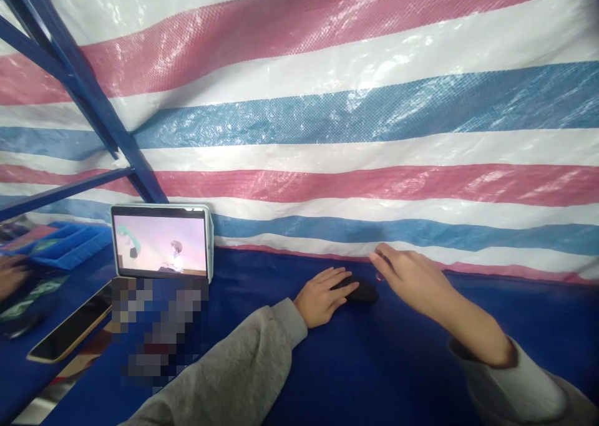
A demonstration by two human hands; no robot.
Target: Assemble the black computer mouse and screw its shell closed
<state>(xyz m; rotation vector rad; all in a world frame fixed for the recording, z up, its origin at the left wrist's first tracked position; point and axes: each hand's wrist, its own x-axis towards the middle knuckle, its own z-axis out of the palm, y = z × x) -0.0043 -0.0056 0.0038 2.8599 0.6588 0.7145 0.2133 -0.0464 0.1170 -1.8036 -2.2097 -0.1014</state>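
My left hand (pixel 322 298) lies on the blue tabletop with its fingers stretched out. Its thumb and fingertips touch a dark, rounded object (pixel 362 292) that looks like a computer mouse. Just to the right and above, my right hand (pixel 407 276) is raised over the table, its wrist bent and its fingers drawn together in a pinch. What lies between those fingertips, if anything, is hidden. A small pinkish, shiny bit (pixel 379 277) shows beneath them, too small to name.
A tablet (pixel 161 242) in a pale case stands at the left, playing a cartoon. Before it lie a phone (pixel 75 320) and a pixelated patch. Farther left are blue trays (pixel 70 245) and another person's hand (pixel 12 275). Striped sheeting (pixel 355 183) and a blue metal frame (pixel 100 117) rise behind.
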